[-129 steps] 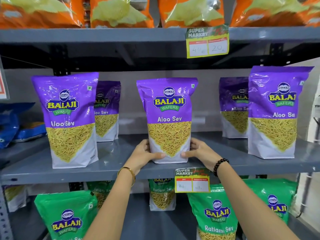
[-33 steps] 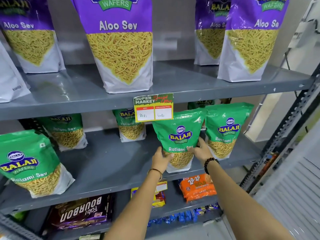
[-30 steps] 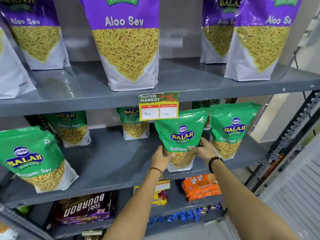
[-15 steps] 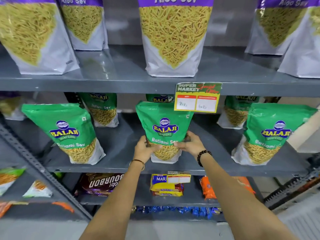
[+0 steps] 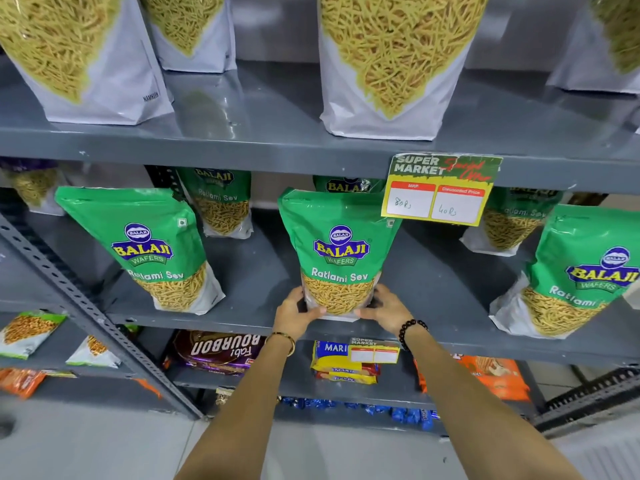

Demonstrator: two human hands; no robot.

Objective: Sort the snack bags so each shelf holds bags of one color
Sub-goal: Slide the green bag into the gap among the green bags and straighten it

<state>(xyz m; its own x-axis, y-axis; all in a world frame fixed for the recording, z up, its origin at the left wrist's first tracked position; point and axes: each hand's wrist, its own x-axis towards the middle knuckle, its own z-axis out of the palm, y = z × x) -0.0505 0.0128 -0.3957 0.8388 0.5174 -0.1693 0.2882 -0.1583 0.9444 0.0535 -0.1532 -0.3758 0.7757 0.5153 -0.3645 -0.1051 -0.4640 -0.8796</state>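
A green Ratlami Sev bag (image 5: 337, 244) stands upright near the front edge of the middle grey shelf (image 5: 263, 282). My left hand (image 5: 294, 315) grips its lower left corner and my right hand (image 5: 386, 308) grips its lower right corner. More green bags stand on the same shelf: one at the left (image 5: 149, 244), one at the right (image 5: 581, 271), and others behind. The upper shelf (image 5: 242, 140) carries Aloo Sev bags (image 5: 388, 64); only their white and yellow lower parts show.
A price tag (image 5: 440, 188) hangs from the upper shelf's edge, just right of the held bag's top. Below are a Bourbon biscuit pack (image 5: 221, 348), Marie packs (image 5: 343, 362) and an orange pack (image 5: 491, 375). A slotted upright (image 5: 86, 313) runs diagonally at the left.
Earlier both hands held a purple bag on the upper shelf. Since then they have carried a green bag leftward along the middle shelf to its centre; it now stands a little straighter.
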